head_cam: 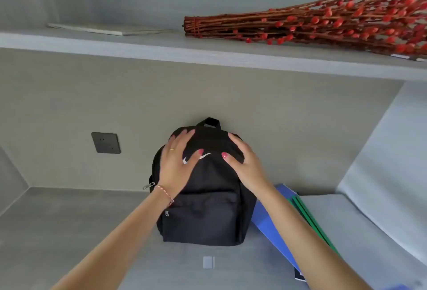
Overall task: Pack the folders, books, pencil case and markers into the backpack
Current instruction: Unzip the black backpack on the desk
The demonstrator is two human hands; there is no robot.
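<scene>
Both hands lie flat on the upper front of the backpack (203, 188), fingers spread and not pinching anything: the left hand (178, 162) covers the left shoulder of the bag, the right hand (242, 160) the right shoulder, thumbs pointing toward each other near the white logo. The grip is a steadying press, not a hold. The backpack stands upright at the back edge of the tabletop (69, 232), against the wall, its carry loop on top. The step in hand seems to be getting the bag ready to open. To do that well, one hand should keep pressing the bag so it does not tip, while the other finds the zipper pull (149, 185) hanging at the left side and runs it over the top. The main zip looks closed, though the hands hide most of it, so what is inside cannot be told; the front pocket is shut too. A blue folder (265, 218) and a green folder (309, 218) lie flat just right of the bag, partly under the right forearm, toward the right edge of the tabletop. No books, pencil case or markers can be made out.
</scene>
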